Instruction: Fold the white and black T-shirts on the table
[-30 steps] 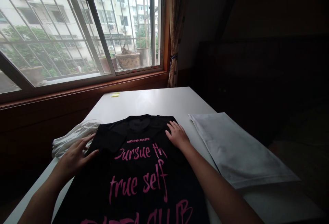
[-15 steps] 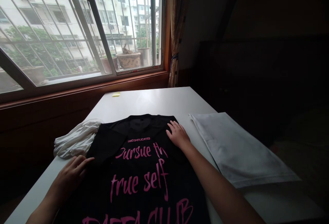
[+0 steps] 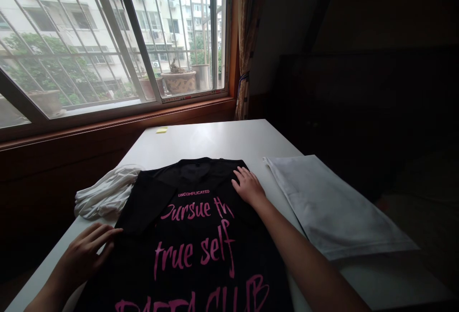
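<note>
A black T-shirt [image 3: 193,233] with pink lettering lies front up on the white table, its collar toward the window. Its left sleeve [image 3: 143,207] is folded inward over the chest and covers the start of one line of print. At the shirt's left edge is my left hand [image 3: 88,250], thumb and fingers apart, fingertips at the fabric just below the folded sleeve. My right hand [image 3: 248,185] rests flat with spread fingers on the right shoulder of the shirt. The lower hem is out of view.
Bunched white cloth [image 3: 107,192] sits left of the shirt. A flat white cloth [image 3: 337,207] lies to the right, reaching the edge of the white table [image 3: 215,135]. Near the far edge is a yellow sticky note [image 3: 161,130]. Beyond stand a window and a tied curtain [image 3: 245,54].
My left hand has shifted left and slightly down, from the sleeve fold to the shirt's outer edge, its fingers more apart. My right hand has stayed in place.
</note>
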Available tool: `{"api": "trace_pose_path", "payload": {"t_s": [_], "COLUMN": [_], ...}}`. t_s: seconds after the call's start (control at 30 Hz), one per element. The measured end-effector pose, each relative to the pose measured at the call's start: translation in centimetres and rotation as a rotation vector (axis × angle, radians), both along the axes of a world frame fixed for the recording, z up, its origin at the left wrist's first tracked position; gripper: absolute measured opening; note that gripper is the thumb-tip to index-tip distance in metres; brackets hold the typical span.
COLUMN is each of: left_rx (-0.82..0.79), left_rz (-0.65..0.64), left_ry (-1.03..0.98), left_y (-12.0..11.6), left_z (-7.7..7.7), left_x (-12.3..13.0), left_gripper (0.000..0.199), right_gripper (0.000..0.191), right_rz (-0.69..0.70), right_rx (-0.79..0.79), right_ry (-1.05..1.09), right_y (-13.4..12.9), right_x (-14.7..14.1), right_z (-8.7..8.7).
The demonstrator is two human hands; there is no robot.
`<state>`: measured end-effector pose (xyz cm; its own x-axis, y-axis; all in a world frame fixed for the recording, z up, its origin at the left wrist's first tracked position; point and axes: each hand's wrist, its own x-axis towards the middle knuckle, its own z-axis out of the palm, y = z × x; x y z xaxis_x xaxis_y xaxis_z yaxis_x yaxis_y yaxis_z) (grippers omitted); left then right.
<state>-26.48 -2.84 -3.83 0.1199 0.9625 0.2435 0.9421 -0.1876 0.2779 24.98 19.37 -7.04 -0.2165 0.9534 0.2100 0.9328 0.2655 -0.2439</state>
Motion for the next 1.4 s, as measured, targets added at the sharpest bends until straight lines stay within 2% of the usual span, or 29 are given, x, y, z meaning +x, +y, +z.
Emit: {"api": "trace_pose_path", "payload": {"t_s": [0.1, 0.23, 0.33, 0.47, 0.53, 0.6, 0.7, 0.87, 1.03, 1.2, 1.4], "left_rx": [0.007, 0.008, 0.036, -0.024, -0.063, -0.088, -0.081, 0.079, 0.129, 0.137, 0.101], "left_rz": [-0.036, -0.116, -0.091, 0.046, 0.086, 0.085, 0.081, 0.086, 0.126, 0.190, 0.193], "left_ry": [0.007, 0.009, 0.124, 0.301, 0.330, 0.324, 0.289, 0.245, 0.246, 0.246, 0.261], "left_y": [1.7, 5.7, 9.5, 13.1, 13.9, 14.1, 14.4, 16.3, 18.5, 19.7, 20.9], "left_z": [0.7, 1.1, -0.3, -3.3, -4.2, -4.5, -3.9, -2.8, -3.4, -4.0, -4.0], "left_x": [0.4, 3.2, 5.4, 6.7, 6.6, 6.3, 6.0, 6.7, 7.5, 7.3, 7.2], "left_gripper": [0.034, 0.049, 0.061, 0.066, 0.067, 0.070, 0.070, 0.051, 0.051, 0.054, 0.057], "right_gripper": [0.054, 0.054, 0.054, 0.054, 0.053, 0.053, 0.053, 0.048, 0.042, 0.045, 0.048], "right_rz": [0.001, 0.001, 0.003, 0.009, 0.011, 0.010, 0.008, -0.060, -0.138, -0.172, -0.183], "right_rx": [-0.006, 0.000, 0.009, 0.005, 0.008, 0.016, 0.021, 0.107, 0.174, 0.159, 0.140], "right_ry": [0.001, -0.004, -0.005, 0.006, 0.007, 0.005, 0.004, 0.013, 0.005, -0.016, -0.034], "right_y": [0.0, 0.1, 0.1, 0.1, 0.0, 0.0, -0.1, -0.5, -0.6, 0.0, 1.0], "right_x": [0.0, 0.0, 0.0, 0.1, 0.1, 0.1, 0.0, -0.2, -0.2, -0.2, -0.2], "right_z": [0.0, -0.1, -0.2, -0.2, -0.1, -0.1, 0.0, 0.1, 0.3, 0.3, 0.0]}}
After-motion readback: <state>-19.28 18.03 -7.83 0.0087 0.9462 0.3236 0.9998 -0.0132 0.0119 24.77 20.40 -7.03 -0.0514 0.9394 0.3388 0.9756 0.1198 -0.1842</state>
